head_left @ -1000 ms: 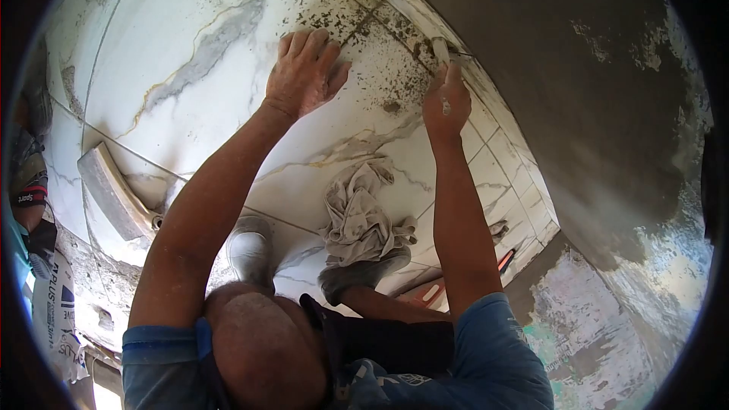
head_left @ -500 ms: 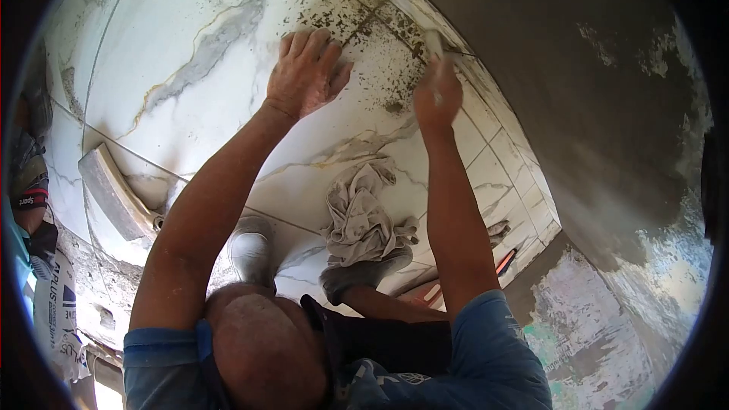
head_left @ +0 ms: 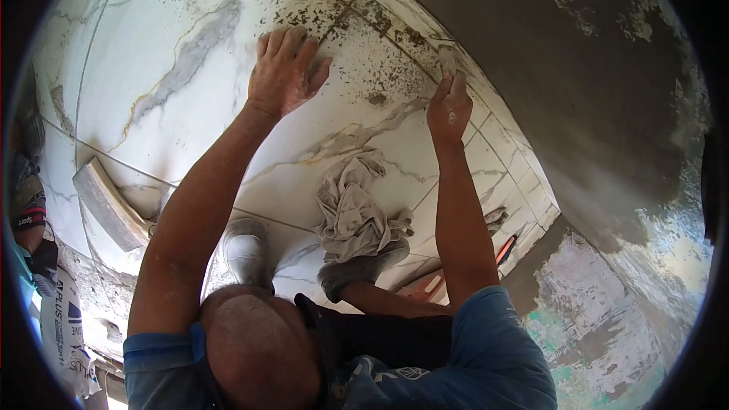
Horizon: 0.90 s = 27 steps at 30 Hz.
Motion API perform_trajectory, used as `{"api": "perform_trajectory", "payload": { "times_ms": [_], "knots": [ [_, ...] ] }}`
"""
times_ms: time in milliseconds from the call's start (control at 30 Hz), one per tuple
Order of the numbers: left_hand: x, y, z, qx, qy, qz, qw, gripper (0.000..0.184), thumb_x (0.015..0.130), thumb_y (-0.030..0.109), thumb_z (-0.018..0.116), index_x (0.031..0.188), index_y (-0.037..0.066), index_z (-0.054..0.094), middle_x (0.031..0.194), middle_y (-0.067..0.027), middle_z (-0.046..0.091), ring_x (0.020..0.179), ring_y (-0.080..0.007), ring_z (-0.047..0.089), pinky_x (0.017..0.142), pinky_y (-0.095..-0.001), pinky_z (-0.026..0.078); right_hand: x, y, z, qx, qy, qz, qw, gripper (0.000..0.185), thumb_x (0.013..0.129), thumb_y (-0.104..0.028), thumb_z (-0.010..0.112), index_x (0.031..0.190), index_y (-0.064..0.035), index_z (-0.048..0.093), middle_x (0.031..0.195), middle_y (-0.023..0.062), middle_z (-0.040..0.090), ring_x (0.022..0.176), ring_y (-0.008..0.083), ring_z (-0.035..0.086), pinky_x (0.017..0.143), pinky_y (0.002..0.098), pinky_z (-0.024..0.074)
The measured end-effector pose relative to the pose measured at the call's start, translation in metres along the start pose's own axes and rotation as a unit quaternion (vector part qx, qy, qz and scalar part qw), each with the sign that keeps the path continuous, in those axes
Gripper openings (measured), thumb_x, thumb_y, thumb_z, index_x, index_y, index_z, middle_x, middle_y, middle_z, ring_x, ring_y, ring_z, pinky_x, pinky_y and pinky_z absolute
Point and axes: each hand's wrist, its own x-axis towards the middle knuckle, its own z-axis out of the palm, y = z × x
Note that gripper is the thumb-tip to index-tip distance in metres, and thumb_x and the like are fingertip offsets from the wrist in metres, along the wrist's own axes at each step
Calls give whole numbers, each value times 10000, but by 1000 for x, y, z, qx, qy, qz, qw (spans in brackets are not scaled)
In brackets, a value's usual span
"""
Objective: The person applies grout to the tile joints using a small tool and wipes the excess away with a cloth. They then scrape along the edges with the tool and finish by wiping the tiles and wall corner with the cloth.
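Note:
My left hand (head_left: 282, 72) rests on the white marble-look floor tile (head_left: 228, 114) with fingers stretched out and nothing in it. My right hand (head_left: 449, 112) is closed around a small flat scraper (head_left: 447, 61), greyish and dusty; its kind is only partly clear. The scraper's tip is by the narrow edge tiles (head_left: 422, 19) along the base of the wall. Dark crumbs of mortar (head_left: 372, 68) lie scattered between my hands, thickest along the tile joints. A crumpled, dirty cloth (head_left: 353, 209) lies on the floor before my foot.
A rough grey rendered wall (head_left: 547, 99) curves along the right. At left lies a long flat bar-like tool (head_left: 112, 205). Near my right forearm are a red tool (head_left: 425, 285) and an orange-black handle (head_left: 505, 250). Printed bags (head_left: 68, 326) stand at lower left, near another person's arm (head_left: 32, 231).
My right hand has drawn back slightly toward me and right with the scraper, which now shows more clearly. The view has shifted a little; my left hand stays on the tile.

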Motion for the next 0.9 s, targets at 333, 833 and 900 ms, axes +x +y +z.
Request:
{"api": "perform_trajectory", "payload": {
  "times_ms": [333,833,900],
  "knots": [
    [-1,3,-1,-10,-5,-6,1000,327,807,247,712,1046,67,579,1107,-111,530,1086,-314,497,930,-450,395,24,-29,13,-5,53,-136,989,176,997,-148,502,1023,9,576,648,176,562,542,300,561,523,355,440],
    [1,2,-2,-10,6,-3,1000,332,798,239,721,1047,67,584,1103,-107,541,1080,-314,503,926,-451,398,10,-17,-15,39,51,-57,996,191,971,-118,547,815,-15,508,566,171,499,463,303,494,458,376,395],
    [1,2,-1,-7,4,-5,1000,330,799,238,720,1046,66,584,1103,-108,542,1079,-314,503,926,-452,398,12,-21,-17,37,47,-48,997,190,973,-122,544,821,-14,512,564,171,496,457,307,489,454,379,391]
  ]
}}
